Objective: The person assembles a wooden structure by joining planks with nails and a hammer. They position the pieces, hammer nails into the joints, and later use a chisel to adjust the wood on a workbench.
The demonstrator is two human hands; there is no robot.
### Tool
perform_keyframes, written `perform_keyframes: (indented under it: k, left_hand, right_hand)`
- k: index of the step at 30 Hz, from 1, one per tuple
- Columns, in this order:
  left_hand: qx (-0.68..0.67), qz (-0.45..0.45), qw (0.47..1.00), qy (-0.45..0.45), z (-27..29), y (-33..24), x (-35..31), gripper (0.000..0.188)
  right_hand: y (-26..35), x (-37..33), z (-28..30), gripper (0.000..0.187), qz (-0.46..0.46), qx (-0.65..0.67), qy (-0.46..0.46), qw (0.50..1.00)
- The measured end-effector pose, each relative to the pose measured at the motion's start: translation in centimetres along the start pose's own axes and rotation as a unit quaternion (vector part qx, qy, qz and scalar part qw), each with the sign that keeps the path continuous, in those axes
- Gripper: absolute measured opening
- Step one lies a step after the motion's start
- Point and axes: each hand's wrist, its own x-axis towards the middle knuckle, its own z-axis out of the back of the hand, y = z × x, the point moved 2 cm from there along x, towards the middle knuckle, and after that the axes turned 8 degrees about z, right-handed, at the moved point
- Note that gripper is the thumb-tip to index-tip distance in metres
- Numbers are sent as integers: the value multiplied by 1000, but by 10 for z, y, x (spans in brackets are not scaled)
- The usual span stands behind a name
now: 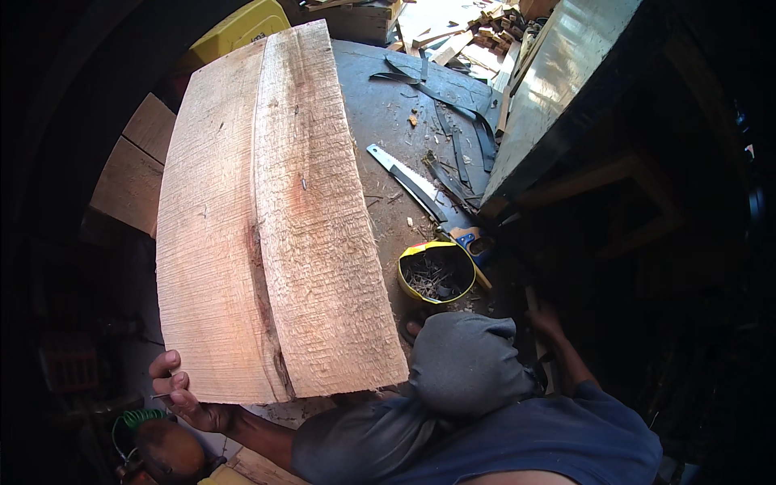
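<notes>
The broad wooden board [315,218] was left of centre, long axis running near to far, its near left corner at the nearer left hand [189,402], whose bent fingers pinched a thin rod [161,395]; the right hand [547,325], well apart rightward, curled around a pale stick [531,299]

Pale tan board [323,242] with brown-streaked grain, yellow-rimmed tub [417,248], blue-and-tan saw handle [466,237], navy shirt [533,440]
</notes>
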Motion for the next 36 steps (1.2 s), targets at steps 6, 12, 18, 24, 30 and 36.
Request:
perform_keyframes:
  k: [6, 12, 18, 24, 30, 36]
  left_hand:
    - [-67, 0, 998, 0, -14, -4, 4, 30]
    - [-32, -2, 999, 1, -16, -14, 8, 34]
    - [-68, 8, 998, 12, -21, -7, 6, 27]
    - [-95, 39, 994, 29, -23, -6, 4, 22]
    - [-65, 18, 997, 38, -22, -6, 8, 17]
    - [-65, -3, 997, 32, -14, -5, 5, 10]
  right_hand:
    - [202, -131, 42, 59, 401, 120, -17, 908]
    - [339, -245, 35, 62, 710, 49, 51, 701]
    - [405, -348, -4, 71, 855, -169, 68, 486]
    - [411, -368, -17, 70, 818, -253, 73, 511]
    - [413, -367, -16, 74, 825, -318, 66, 462]
    - [414, -368, -27, 73, 835, -269, 55, 476]
